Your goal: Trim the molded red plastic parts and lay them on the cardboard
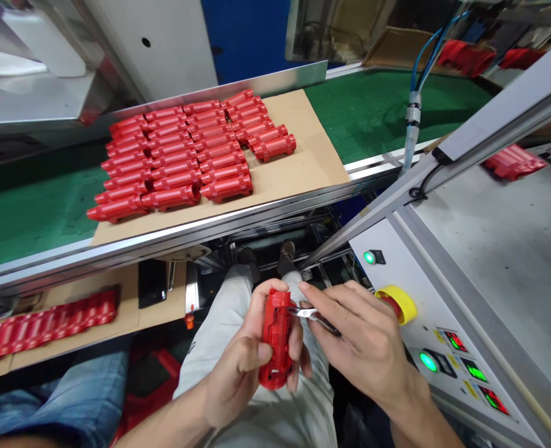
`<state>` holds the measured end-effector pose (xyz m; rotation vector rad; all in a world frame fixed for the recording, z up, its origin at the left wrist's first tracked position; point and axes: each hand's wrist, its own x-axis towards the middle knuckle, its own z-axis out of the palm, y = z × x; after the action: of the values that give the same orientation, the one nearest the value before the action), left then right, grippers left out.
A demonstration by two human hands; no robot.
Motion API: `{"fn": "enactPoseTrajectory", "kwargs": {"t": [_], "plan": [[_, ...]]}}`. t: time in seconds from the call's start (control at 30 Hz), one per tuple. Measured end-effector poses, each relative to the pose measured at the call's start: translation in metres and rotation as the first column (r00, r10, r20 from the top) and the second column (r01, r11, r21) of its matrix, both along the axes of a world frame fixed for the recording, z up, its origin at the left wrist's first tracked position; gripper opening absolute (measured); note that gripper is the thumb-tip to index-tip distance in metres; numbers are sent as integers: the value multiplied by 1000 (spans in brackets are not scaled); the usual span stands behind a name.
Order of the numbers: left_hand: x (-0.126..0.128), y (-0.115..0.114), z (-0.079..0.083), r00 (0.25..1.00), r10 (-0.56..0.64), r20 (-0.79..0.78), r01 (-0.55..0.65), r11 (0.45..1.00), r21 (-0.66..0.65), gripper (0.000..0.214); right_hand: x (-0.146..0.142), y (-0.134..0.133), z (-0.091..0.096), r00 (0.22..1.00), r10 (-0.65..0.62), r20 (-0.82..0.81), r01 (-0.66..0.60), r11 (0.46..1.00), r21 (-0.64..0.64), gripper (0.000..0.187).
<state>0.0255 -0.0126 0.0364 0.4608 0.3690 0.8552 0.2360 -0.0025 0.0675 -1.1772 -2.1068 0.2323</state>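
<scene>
My left hand (244, 354) is wrapped round a red plastic housing (276, 339), held upright over my lap. My right hand (359, 339) pinches a small metal cutter (312, 316) whose tip touches the upper side of the housing. Rows of the same red housings (186, 155) lie on a brown board (298, 174) on the green conveyor belt (32, 211) ahead of me.
A machine panel at the right carries a yellow-ringed stop button (396, 303), green lit buttons (428, 361) and a slanted metal bar (443, 162). More red parts lie on a lower shelf (42, 326) at the left. Another person's blue-clad leg (46, 404) sits beside mine.
</scene>
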Motion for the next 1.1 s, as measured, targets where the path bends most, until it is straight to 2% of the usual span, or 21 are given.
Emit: {"fn": "enactPoseTrajectory", "kwargs": {"t": [0.2,0.57,0.67,0.83,0.93,1.0,1.1], "plan": [[1,-1,0,998,22,-58,-21,1000,7,66,-1,2,-6,998,20,-67,-23,999,-45,43],[3,0,-2,997,44,-69,-42,999,27,63,1,2,-15,1000,10,-5,-9,999,31,45],[5,1,-2,999,44,-30,-44,999,2,59,1,6,-24,997,40,-69,-38,999,32,44],[7,5,1,999,46,25,-46,999,-4,52,-2,10,-34,969,40,-245,-53,998,-46,41],[7,8,3,998,47,52,-46,999,-7,49,-2,11,-32,930,-48,-365,-7,989,-148,31],[7,10,4,997,48,65,-47,999,-10,48,1,12,-27,915,-130,-383,54,978,-204,27],[7,10,5,997,45,66,-44,999,-14,48,8,12,-18,949,-100,-300,57,987,-150,39]]}}
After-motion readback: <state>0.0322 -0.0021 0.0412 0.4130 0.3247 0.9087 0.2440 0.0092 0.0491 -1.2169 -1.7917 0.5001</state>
